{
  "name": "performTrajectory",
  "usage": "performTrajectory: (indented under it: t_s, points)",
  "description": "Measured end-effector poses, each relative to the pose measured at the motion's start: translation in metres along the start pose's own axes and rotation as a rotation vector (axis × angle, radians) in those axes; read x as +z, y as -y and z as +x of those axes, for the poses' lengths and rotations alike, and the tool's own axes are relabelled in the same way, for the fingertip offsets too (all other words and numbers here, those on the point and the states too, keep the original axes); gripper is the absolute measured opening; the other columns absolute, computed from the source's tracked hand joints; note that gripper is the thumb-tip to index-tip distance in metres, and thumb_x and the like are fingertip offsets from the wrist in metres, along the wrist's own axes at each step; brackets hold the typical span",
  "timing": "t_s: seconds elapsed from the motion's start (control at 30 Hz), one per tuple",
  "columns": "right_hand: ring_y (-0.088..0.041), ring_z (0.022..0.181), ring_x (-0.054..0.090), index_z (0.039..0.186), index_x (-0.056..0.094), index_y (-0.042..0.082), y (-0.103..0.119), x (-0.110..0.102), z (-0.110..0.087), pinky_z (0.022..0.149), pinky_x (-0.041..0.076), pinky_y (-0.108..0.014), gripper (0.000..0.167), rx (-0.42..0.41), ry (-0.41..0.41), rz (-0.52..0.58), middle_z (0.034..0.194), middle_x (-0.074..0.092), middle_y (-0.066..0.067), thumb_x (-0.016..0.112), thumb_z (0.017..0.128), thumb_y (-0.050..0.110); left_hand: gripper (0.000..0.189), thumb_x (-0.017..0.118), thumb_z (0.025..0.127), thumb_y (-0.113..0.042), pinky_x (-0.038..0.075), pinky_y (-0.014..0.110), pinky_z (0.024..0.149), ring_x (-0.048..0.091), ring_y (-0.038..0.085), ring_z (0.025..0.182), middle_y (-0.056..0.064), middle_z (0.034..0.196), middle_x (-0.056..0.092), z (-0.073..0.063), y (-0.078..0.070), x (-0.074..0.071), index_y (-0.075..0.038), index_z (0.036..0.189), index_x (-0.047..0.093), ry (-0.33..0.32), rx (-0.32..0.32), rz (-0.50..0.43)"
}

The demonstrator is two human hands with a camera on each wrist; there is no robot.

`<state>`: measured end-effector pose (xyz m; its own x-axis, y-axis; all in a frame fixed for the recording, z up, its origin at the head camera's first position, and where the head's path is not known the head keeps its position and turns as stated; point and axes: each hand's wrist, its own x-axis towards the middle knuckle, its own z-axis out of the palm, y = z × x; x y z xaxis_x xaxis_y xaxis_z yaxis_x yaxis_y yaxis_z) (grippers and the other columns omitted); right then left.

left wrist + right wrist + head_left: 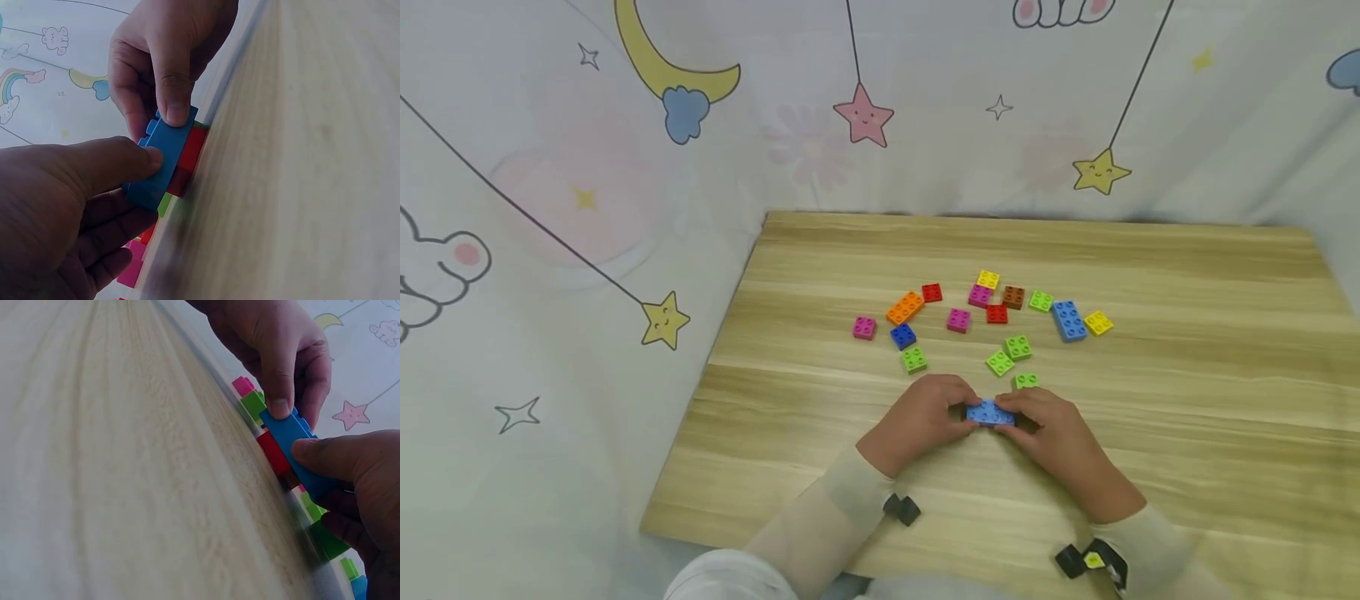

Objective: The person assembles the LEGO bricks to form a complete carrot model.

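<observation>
probably to keep it level, the left hand (919, 423) and right hand (1064, 437) pinch opposite ends of the light-blue brick (989, 412), studs up, over the desk (760, 458), just short of a green brick (1026, 381).

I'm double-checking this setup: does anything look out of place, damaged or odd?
Nothing stands out. The left hand and right hand grip a blue brick between them; the other bricks lie scattered at various angles on the table, ordinary for loose pieces, and none looks broken.
</observation>
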<state>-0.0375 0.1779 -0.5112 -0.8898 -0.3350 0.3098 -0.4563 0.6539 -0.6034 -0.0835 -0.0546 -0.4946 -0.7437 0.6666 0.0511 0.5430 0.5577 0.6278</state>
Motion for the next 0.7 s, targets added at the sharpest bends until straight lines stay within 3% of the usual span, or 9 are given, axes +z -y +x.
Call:
performTrajectory:
  t_s: [0.23,0.7]
  points:
    - [-0.021,0.107,0.07,0.112,0.079,0.01,-0.0012,0.0011,-0.0027,0.092,0.058,-0.041,0.037,0.0,-0.002,-0.001,0.111,0.077,-0.001,0.092,0.077,0.01,0.026,0.085,0.089,-0.02,0.049,0.016,0.094,0.063,0.006,0.098,-0.007,0.107,0.074,-0.0012,0.0012,0.004,-0.012,0.113,0.078,-0.009,0.008,-0.015]
    - [-0.023,0.11,0.069,0.116,0.077,0.01,-0.0041,0.0011,-0.0006,0.094,0.057,-0.042,0.038,-0.035,-0.012,-0.016,0.115,0.075,-0.002,0.09,0.08,0.01,0.03,0.085,0.089,-0.024,0.048,0.017,0.097,0.061,0.004,0.104,-0.008,0.113,0.071,0.0021,0.0034,0.004,-0.015,0.116,0.075,-0.039,0.008,-0.025]
